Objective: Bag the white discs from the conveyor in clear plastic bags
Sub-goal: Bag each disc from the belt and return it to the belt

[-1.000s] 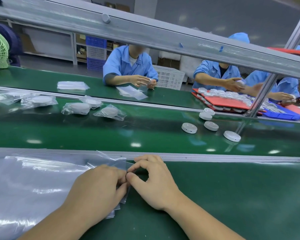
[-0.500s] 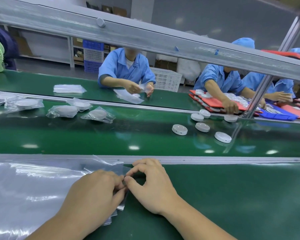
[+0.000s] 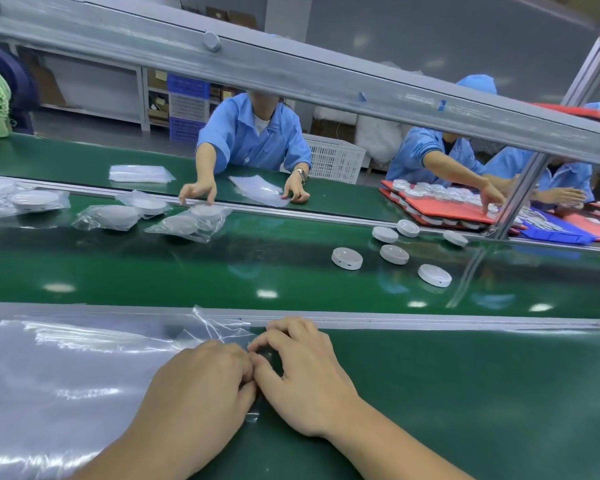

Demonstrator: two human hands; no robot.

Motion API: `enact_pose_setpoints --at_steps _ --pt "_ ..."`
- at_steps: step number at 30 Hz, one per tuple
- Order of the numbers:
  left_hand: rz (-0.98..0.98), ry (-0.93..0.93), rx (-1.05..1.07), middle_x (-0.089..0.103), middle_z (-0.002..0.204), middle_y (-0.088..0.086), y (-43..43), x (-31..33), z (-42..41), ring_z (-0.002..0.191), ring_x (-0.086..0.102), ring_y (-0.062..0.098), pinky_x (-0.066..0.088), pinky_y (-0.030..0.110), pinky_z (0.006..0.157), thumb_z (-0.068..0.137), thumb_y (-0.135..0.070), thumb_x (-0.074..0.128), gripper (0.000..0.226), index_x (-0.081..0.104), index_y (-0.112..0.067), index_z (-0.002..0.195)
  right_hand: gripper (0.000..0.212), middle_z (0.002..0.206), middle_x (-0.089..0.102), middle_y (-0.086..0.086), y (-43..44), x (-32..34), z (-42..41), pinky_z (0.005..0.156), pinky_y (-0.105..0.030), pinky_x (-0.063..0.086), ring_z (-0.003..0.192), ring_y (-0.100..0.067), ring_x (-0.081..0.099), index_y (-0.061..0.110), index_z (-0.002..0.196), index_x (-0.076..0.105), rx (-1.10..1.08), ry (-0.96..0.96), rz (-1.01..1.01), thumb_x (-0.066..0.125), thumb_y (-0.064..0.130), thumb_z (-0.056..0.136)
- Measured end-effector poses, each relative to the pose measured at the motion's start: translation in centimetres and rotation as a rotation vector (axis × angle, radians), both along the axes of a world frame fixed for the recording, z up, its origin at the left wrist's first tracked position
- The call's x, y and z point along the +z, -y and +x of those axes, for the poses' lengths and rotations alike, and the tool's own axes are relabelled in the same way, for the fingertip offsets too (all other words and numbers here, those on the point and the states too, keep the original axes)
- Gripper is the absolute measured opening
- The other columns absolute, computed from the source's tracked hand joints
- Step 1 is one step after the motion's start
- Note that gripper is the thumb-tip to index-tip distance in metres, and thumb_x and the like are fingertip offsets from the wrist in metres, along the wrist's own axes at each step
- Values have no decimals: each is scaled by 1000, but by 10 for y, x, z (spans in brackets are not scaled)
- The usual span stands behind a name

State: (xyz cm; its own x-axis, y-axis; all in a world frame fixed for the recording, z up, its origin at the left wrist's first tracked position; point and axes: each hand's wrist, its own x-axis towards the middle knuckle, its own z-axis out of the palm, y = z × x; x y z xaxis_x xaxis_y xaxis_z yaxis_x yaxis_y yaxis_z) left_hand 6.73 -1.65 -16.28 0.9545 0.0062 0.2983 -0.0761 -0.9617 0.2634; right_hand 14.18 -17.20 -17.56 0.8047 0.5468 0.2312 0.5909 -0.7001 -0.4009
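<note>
Both hands meet at the right edge of a stack of clear plastic bags [image 3: 66, 368] on the near green bench. My left hand [image 3: 198, 386] lies curled over the stack's edge, and my right hand [image 3: 302, 372] pinches a bag edge against it with thumb and forefinger. Several bare white discs [image 3: 347, 258] lie on the green conveyor belt [image 3: 222, 271] at centre right. Bagged discs [image 3: 184, 225] lie on the belt at the left.
A grey rail [image 3: 430, 322] separates my bench from the belt. A slanted metal bar [image 3: 291, 77] crosses overhead. Across the belt, workers in blue coats [image 3: 253, 133] handle bags and discs; red trays of discs [image 3: 444, 206] sit at the far right.
The loose discs and bagged discs have drifted along the belt. The worker opposite has reached out and put a bagged disc on the belt. My hands keep working the bag edge in place.
</note>
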Motion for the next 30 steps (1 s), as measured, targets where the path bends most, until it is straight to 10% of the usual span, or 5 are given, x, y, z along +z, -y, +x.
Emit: enact_pose_setpoints --at_steps 10,15,19,23,30 --pt "-191 36 22 58 97 -43 -13 -4 7 97 52 -13 47 14 77 91 -58 51 17 67 -51 90 34 120 54 35 6 10 14 105 -23 40 119 14 46 57 107 54 -180 -180 255 49 67 75" --pt "-414 111 72 53 98 -56 -27 12 11 91 57 -19 50 14 75 88 -57 57 14 71 -53 87 40 132 60 17 3 54 105 92 -34 45 119 -16 59 45 124 58 -448 -28 102 52 54 86" --pt "-502 166 86 58 95 -52 -36 12 11 98 56 -20 48 12 82 88 -54 61 12 72 -53 84 68 151 46 -17 -3 65 193 111 -49 36 139 -39 42 24 149 42 -674 -129 -211 34 62 93" --pt "-512 167 101 51 101 -58 -38 12 11 104 54 -18 49 16 89 86 -60 57 16 72 -55 85 88 170 21 -11 -10 42 233 120 -54 17 156 -39 16 25 165 8 -768 -292 -291 9 78 95" --pt "-491 116 82 41 106 -64 -15 19 9 116 37 -27 32 -5 80 85 -65 55 14 66 -63 95 53 132 62 -15 -13 28 254 89 -35 49 112 -34 62 11 135 55 -689 -195 113 63 46 96"
